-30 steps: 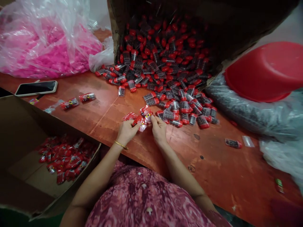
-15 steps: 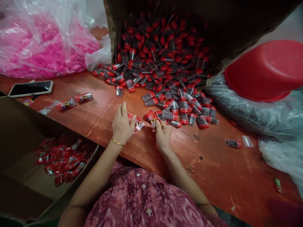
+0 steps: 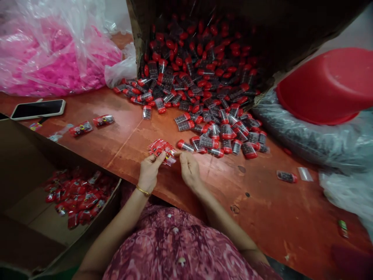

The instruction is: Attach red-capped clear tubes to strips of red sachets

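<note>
My left hand [image 3: 150,171] is closed, with its thumb pressed on a red printed plastic sleeve [image 3: 167,147] above other such sleeves [image 3: 154,144]. To the right, my right hand [image 3: 190,169] has curled fingers, their tips at the right edge of these sleeves. What it pinches, if anything, is hidden. Just beyond that hand lies a small clear container with a red cap and dark beads [image 3: 185,146]. Many more such containers [image 3: 210,142] spill toward my hands from a tipped cardboard box [image 3: 132,27].
Two wrapped red packs [image 3: 81,128] and a phone [image 3: 38,109] lie to the left. Below them, an open carton [image 3: 113,200] holds many red packs. A bag of pink pieces [image 3: 58,62] stands back left. At right, a red tub [image 3: 323,89] rests on a bag of dark beads [image 3: 300,132].
My left hand, open over the sleeves before, has drawn back and closed on them. My right hand has moved left from beside the pile, where it held a red sleeve.
</note>
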Demonstrator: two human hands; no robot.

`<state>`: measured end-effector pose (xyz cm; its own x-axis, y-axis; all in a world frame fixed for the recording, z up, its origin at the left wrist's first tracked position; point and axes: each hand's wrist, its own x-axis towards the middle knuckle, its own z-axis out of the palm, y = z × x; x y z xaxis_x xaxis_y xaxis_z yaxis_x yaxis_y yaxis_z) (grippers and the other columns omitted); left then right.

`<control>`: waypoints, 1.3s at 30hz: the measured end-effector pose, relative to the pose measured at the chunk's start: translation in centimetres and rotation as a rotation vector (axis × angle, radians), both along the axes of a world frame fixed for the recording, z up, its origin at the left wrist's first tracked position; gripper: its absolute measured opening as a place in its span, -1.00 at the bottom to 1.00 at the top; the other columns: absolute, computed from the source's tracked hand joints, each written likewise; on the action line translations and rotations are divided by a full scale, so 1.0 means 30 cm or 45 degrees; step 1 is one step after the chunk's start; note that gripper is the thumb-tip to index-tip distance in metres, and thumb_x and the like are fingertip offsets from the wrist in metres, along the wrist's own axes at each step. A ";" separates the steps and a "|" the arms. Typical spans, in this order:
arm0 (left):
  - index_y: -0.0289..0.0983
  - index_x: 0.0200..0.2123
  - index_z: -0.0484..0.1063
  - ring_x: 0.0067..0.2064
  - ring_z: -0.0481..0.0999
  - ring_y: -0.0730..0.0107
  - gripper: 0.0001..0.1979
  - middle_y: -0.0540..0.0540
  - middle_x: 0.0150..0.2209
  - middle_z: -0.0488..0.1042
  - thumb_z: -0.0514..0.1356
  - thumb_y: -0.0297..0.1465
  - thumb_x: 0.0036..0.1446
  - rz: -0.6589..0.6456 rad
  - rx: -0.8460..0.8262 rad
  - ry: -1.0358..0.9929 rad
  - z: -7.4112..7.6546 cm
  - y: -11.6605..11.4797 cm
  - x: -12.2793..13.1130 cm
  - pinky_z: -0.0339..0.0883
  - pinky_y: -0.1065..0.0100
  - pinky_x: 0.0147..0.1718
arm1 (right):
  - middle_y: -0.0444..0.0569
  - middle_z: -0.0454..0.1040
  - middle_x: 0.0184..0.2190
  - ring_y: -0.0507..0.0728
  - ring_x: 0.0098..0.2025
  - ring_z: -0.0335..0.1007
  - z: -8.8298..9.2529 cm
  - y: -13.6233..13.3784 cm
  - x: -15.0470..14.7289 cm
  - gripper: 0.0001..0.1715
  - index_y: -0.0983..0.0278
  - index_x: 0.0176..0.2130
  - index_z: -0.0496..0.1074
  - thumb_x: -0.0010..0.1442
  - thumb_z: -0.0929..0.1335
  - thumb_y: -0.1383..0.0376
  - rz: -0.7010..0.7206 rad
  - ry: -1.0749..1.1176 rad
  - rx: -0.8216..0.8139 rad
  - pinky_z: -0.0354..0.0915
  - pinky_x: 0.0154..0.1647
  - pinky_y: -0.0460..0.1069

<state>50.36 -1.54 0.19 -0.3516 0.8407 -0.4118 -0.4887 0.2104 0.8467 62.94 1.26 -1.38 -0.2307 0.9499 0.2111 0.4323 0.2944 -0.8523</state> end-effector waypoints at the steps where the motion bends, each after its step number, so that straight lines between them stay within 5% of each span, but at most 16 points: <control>1: -0.36 -0.52 0.51 -0.51 0.43 0.50 -0.58 -0.04 -0.55 0.52 0.41 -0.14 -0.39 0.020 -0.023 -0.020 0.006 0.001 -0.010 0.34 0.40 -0.41 | 0.04 0.48 -0.29 0.17 -0.20 0.33 0.005 0.027 0.024 -0.54 0.26 -0.31 0.43 0.29 0.10 0.11 -0.004 -0.209 0.109 0.22 -0.11 0.09; 5: -0.35 -0.55 0.46 -0.55 0.44 0.49 -0.58 -0.01 -0.58 0.49 0.42 -0.14 -0.41 0.076 -0.071 -0.082 0.038 0.005 -0.041 0.35 0.41 -0.48 | 0.25 0.32 0.07 0.41 0.17 0.06 0.000 0.117 0.103 -0.57 0.36 -0.09 0.41 0.17 0.27 0.11 -0.088 -0.932 0.333 -0.09 0.14 0.32; 8: -0.35 -0.59 0.44 -0.57 0.42 0.50 -0.58 0.01 -0.61 0.48 0.43 -0.15 -0.44 0.108 -0.055 -0.117 0.061 0.009 -0.046 0.34 0.42 -0.51 | 0.20 0.28 0.12 0.40 0.25 -0.05 -0.022 0.129 0.142 -0.62 0.34 -0.08 0.40 0.18 0.28 0.18 0.019 -1.106 0.378 -0.18 0.19 0.33; 15: -0.34 -0.62 0.44 -0.62 0.37 0.59 -0.56 0.04 -0.64 0.46 0.46 -0.16 -0.56 0.113 -0.096 -0.186 0.077 0.023 -0.041 0.24 0.53 -0.62 | 0.14 0.41 0.00 0.36 0.19 0.10 -0.040 0.083 0.201 -0.70 0.29 -0.16 0.37 0.09 0.35 0.22 0.023 -0.891 0.471 -0.12 0.17 0.34; 21: -0.34 -0.57 0.47 -0.59 0.39 0.58 -0.57 0.02 -0.60 0.49 0.45 -0.17 -0.52 0.052 -0.130 -0.215 0.050 0.024 -0.035 0.24 0.53 -0.59 | 0.00 0.53 -0.29 0.17 -0.25 0.41 -0.022 0.021 0.213 -0.76 0.24 -0.15 0.35 0.13 0.32 0.26 -0.095 -0.524 0.553 0.14 0.02 0.21; 28: -0.34 -0.54 0.51 -0.55 0.42 0.53 -0.55 -0.01 -0.56 0.52 0.44 -0.14 -0.49 -0.034 -0.110 -0.222 0.052 0.021 -0.017 0.29 0.47 -0.51 | -0.05 0.51 -0.25 0.12 -0.25 0.42 0.044 -0.056 0.201 -0.66 0.21 -0.11 0.34 0.09 0.38 0.20 0.127 -0.081 0.267 0.34 -0.21 0.01; 39: -0.35 -0.56 0.52 -0.53 0.35 0.56 -0.63 0.02 -0.58 0.48 0.39 -0.14 -0.32 -0.110 0.011 0.131 0.047 0.004 -0.012 0.24 0.47 -0.46 | -0.04 0.54 -0.23 0.15 -0.22 0.46 0.068 -0.066 0.196 -0.66 0.20 -0.12 0.38 0.07 0.39 0.20 0.291 -0.141 0.127 0.36 -0.16 0.05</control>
